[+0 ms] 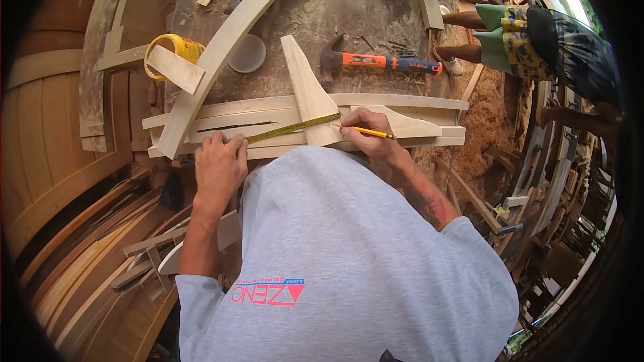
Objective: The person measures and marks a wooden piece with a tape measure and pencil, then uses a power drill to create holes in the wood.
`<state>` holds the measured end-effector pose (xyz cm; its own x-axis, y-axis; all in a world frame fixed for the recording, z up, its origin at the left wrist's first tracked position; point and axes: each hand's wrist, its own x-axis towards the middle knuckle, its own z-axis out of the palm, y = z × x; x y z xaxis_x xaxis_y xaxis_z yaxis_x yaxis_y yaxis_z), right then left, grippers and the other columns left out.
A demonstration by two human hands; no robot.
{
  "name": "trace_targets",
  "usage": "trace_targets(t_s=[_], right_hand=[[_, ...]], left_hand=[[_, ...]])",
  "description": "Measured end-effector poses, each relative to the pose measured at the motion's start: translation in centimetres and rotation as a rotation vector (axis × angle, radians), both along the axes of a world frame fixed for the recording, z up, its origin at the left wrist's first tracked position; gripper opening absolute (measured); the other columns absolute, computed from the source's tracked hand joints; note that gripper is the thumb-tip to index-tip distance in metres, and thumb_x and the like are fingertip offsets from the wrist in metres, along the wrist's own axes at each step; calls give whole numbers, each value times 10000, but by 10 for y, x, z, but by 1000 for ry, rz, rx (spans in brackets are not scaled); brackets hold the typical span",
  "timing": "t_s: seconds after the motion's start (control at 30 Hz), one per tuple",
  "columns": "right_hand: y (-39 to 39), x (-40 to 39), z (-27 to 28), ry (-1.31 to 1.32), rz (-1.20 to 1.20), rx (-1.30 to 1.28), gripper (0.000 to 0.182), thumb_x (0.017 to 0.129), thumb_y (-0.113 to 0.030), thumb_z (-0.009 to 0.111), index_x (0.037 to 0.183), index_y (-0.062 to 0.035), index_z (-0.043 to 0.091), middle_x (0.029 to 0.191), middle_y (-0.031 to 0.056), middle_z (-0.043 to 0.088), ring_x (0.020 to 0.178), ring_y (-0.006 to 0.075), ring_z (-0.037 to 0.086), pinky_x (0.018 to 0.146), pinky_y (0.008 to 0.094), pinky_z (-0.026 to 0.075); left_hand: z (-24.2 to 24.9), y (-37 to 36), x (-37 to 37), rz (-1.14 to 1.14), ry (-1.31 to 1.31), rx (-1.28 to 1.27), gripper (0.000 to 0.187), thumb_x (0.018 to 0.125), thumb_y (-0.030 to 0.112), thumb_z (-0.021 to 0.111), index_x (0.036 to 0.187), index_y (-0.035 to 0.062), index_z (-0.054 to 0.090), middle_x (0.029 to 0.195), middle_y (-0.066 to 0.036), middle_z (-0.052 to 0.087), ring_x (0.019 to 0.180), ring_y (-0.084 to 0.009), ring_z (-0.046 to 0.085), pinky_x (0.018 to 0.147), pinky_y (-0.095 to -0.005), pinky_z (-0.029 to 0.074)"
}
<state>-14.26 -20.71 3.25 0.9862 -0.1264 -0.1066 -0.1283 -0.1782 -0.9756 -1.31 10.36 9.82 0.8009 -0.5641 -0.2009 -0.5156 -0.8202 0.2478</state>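
Note:
My left hand is closed on the near end of a yellow measuring tape, at the front edge of long pale boards. The tape slants up to the right across the wide end of a tapered wooden piece, which lies across the boards. In my right hand is a yellow pencil, its tip at the wood beside the tape's far end. A second shaped piece lies on the boards, partly behind my right hand. A dark slot shows in the boards on the left.
Beyond the boards lie a hammer, a round lid and a curved wooden strip. A yellow tub holds a wood block. Another person stands at the right. Wood pieces lean at the lower left.

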Motion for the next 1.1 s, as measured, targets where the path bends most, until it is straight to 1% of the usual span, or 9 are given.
trace_targets(t_s=[0.23,0.3,0.43,0.5,0.83,0.9,1.0,1.1], right_hand=[[4,1,0,46,-2,8,89,874,-60,719,922,16,718,791,56,688,678,86,594,621,259,472],[4,1,-1,51,1,3,97,876,-56,714,935,20,725,811,63,702,688,88,605,631,257,481],[3,1,-1,70,19,20,117,878,-57,710,961,23,730,836,72,716,709,96,623,649,261,494],[3,1,1,53,34,-2,132,879,-60,709,978,24,733,841,76,718,723,106,637,662,267,504],[4,1,2,40,25,-5,129,882,-63,716,981,20,731,828,80,717,718,110,639,658,270,502],[3,1,0,76,31,-14,121,881,-60,718,973,17,733,806,77,713,701,105,627,643,270,495],[6,1,1,49,-1,-14,104,881,-60,719,946,19,731,786,72,707,687,102,616,631,270,488],[3,2,1,69,20,-11,95,881,-61,720,930,19,731,782,68,705,683,102,615,628,267,486]], left_hand=[[-2,2,1,2,14,-6,135,907,230,674,973,138,747,901,-121,619,882,-314,614,739,-471,479],[-1,1,2,-23,-14,-28,122,912,201,676,968,117,745,874,-128,613,847,-327,614,735,-463,490],[-2,1,5,-27,-3,-20,124,910,202,677,969,117,746,878,-130,614,848,-329,614,735,-464,491],[-4,2,6,-15,29,15,153,913,237,664,978,132,753,918,-130,622,906,-312,612,754,-467,481],[-5,2,9,-19,30,0,163,921,246,665,989,131,758,919,-137,622,908,-316,613,762,-475,484],[-5,2,9,-19,28,-12,159,918,242,666,989,132,756,919,-138,622,908,-318,615,760,-477,484],[-5,2,10,-18,25,-14,155,914,240,669,986,133,754,919,-138,623,909,-320,616,759,-478,485],[-5,1,10,-18,23,-4,151,911,236,670,983,133,753,919,-138,623,910,-320,617,760,-476,486]])
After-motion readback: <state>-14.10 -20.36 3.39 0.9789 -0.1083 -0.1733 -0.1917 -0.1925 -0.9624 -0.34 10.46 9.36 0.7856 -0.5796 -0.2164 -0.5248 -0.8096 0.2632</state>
